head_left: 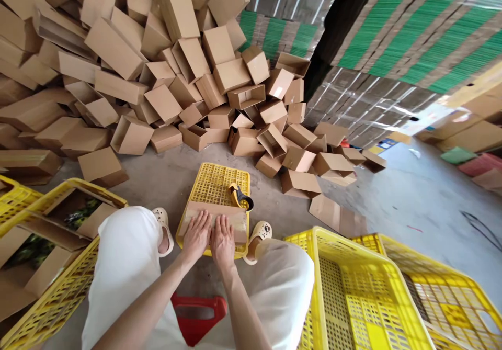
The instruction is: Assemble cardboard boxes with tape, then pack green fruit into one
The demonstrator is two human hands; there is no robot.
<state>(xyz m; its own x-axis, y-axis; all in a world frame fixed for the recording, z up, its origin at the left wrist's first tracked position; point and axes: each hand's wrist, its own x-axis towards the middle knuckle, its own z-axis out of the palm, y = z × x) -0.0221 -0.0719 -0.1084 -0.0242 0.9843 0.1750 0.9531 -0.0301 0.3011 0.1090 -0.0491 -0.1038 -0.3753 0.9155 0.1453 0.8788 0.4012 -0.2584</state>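
A closed cardboard box [235,223] lies across an upturned yellow plastic crate [214,182] between my feet. My left hand [197,235] rests flat on the left-middle of the box top, fingers stretched forward. Right beside it, my right hand [223,237] presses flat on the same surface, its fingers also extended. What looks like clear tape shines at the right end of the box. Just beyond the box, a yellow and black tape dispenser [238,195] sits on the crate, touched by neither hand.
Many empty cardboard boxes [164,104] are heaped ahead. On my left, a yellow crate [74,271] holds open boxes with dark green contents. Yellow crates [319,287] stand on my right. A red stool [196,313] is beneath me. Wrapped green-edged stacks [415,36] rise at the right.
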